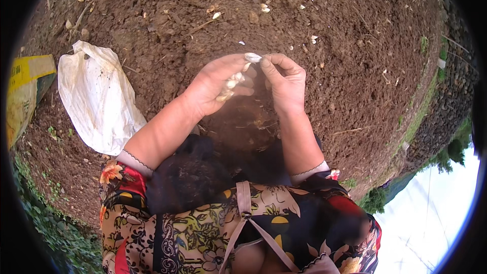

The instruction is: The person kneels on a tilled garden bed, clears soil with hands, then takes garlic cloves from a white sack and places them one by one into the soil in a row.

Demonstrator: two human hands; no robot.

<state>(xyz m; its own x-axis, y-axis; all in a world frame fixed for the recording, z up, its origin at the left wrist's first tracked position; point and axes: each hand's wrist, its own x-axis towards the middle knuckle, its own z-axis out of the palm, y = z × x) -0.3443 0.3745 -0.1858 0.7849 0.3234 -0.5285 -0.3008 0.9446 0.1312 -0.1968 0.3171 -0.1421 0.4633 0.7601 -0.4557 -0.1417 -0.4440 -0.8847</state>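
Several pale garlic cloves point(233, 82) rest in the cupped palm and fingers of my left hand point(213, 80). At its thumb tip is a larger whitish clove point(252, 58), whose pointed end reaches the thumb and forefinger of my right hand point(284, 78). Those two fingers pinch at that tip. Both hands are held above brown tilled soil point(342, 95), close together in front of my body. The far fingers of my left hand are partly hidden behind the cloves.
A white plastic bag point(97, 99) stands on the soil left of my left forearm. Beyond it is a yellow and green printed sack point(28, 91). Scattered cloves point(265, 8) lie on the soil ahead. A stone wall point(443, 102) runs along the right; leafy plants point(61, 236) grow at lower left.
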